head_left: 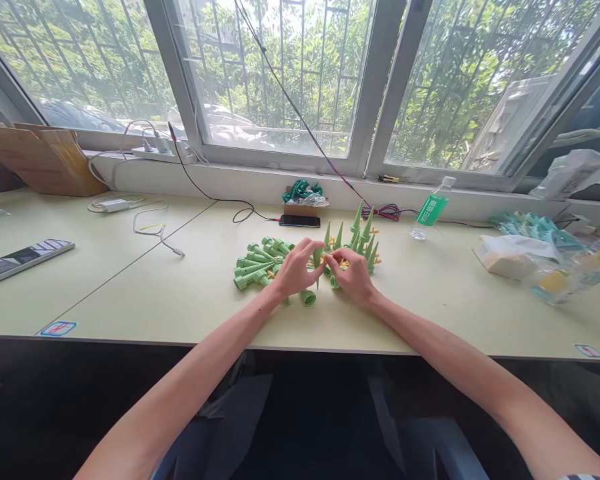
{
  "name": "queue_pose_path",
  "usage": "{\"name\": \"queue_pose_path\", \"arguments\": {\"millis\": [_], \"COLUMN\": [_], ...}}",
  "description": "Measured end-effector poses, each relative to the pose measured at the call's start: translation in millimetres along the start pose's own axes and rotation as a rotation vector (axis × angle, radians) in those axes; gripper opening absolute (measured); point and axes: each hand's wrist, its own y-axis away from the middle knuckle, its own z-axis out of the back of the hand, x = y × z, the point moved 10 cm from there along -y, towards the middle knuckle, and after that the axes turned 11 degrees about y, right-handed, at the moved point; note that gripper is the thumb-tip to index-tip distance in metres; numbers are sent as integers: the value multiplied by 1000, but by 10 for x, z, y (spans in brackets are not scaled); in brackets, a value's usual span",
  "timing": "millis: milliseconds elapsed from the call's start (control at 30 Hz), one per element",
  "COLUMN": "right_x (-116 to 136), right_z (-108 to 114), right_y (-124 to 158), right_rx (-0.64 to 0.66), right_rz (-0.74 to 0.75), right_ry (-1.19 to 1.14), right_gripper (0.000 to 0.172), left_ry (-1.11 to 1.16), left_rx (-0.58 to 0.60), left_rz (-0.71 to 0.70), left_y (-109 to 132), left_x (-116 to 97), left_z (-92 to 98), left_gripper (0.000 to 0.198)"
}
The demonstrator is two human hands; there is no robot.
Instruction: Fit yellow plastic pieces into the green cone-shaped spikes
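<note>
My left hand [296,268] is closed around a green plastic plant-watering spike [317,259], its pointed end downward. Close against it, my right hand [354,277] pinches a small tan valve piece [325,256] at the spike's side; the fingertips partly hide it. To the left lies a heap of green threaded spikes [253,267], with their round openings toward the table's front. Several more cone-shaped spikes [366,232] stand point up behind my right hand, with tan pieces sticking out among them. One open threaded end [308,298] shows just below my left hand.
A black phone [300,221] lies before a small box with green wrapping [304,193]. A water bottle [430,210] stands back right, near a tissue pack [515,255]. Cables [160,230], a tablet [23,260] and a cardboard box [50,160] are on the left.
</note>
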Motion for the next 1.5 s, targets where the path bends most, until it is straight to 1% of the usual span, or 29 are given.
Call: {"name": "queue_pose_path", "arguments": {"millis": [133,267,533,767,933,1233,1500], "right_x": [10,20,18,-4,-2,-34,7], "right_z": [28,40,44,6,7,-7,15], "right_y": [6,8,12,5,1,-2,-6], "right_rx": [-21,-31,-27,-3,2,18,5], "right_rz": [-9,-6,-15,-27,-34,-24,-5], "right_ry": [-9,-11,-31,-39,-36,7,35], "right_gripper": [22,19,20,23,27,42,48], "left_ry": [0,1,-5,-6,5,20,18], "left_rx": [-2,-2,-11,-9,-5,3,9], "left_rz": [3,0,21,6,-5,-10,-6], "left_y": [-2,-6,-1,1,-8,-9,-4], "left_x": [1,-2,18,-4,-28,-45,-36], "left_z": [-3,-5,9,11,9,6,0], "left_gripper": [29,29,32,31,29,33,34]}}
